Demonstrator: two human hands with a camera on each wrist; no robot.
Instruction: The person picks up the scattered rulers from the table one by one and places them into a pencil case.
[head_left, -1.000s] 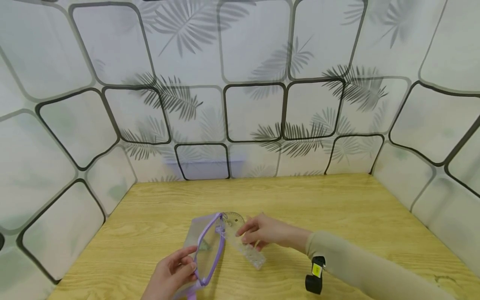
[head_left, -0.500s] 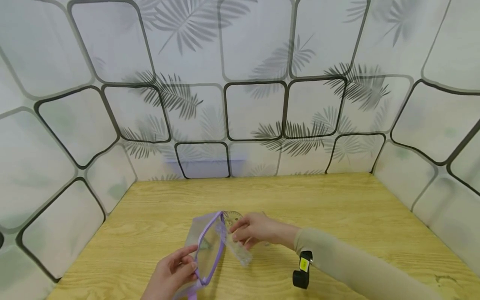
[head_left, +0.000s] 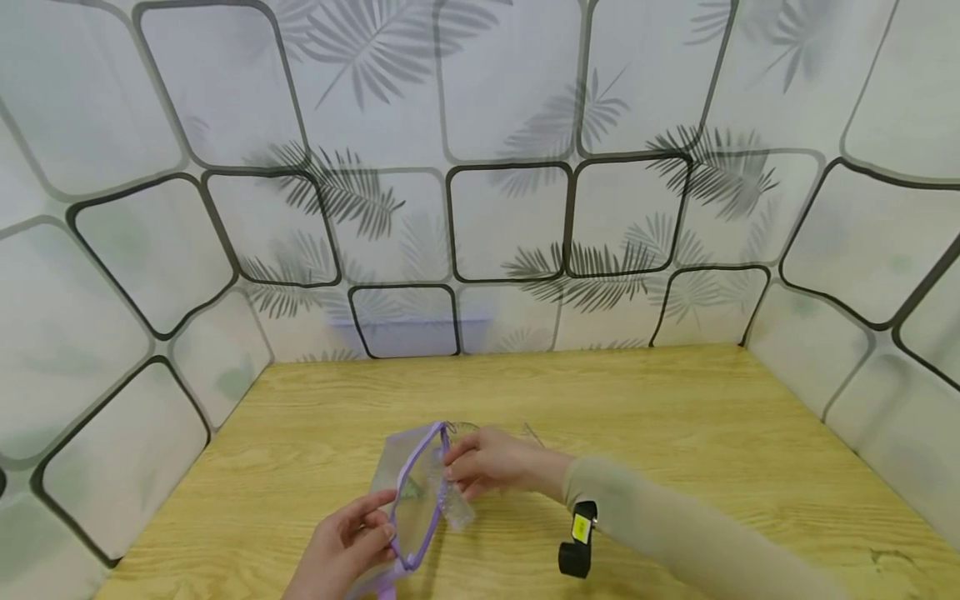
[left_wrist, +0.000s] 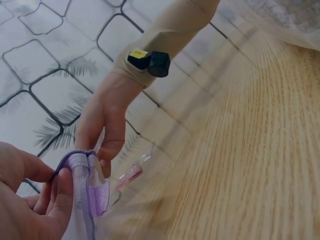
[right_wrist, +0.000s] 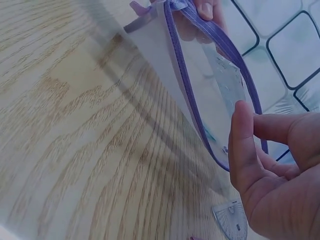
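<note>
My left hand (head_left: pixel 345 537) pinches the rim of a clear zip pouch (head_left: pixel 390 467) with purple trim, whose mouth gapes toward the right. A small greenish thing shows through its wall. Between the thumb and fingers of my right hand (head_left: pixel 495 462) is a clear plastic ruler (head_left: pixel 458 508), slanted across the purple zip edge. In the right wrist view the ruler (right_wrist: pixel 227 82) lies within the outline of the pouch mouth (right_wrist: pixel 182 75), and the fingertips are right at the zip. A clear protractor (right_wrist: pixel 231 220) lies on the table just beyond, partly hidden by my right hand.
Wood-grain table (head_left: pixel 675 467) runs back to a patterned curtain (head_left: pixel 510 225) on three sides. Behind my right wrist the tip of another clear piece (head_left: pixel 532 433) shows. A pinkish piece (left_wrist: pixel 131 175) lies on the table in the left wrist view.
My right hand has moved left with the ruler, bringing it from beside the pouch to its mouth. The right hand now covers more of the protractor. My left hand has stayed in place.
</note>
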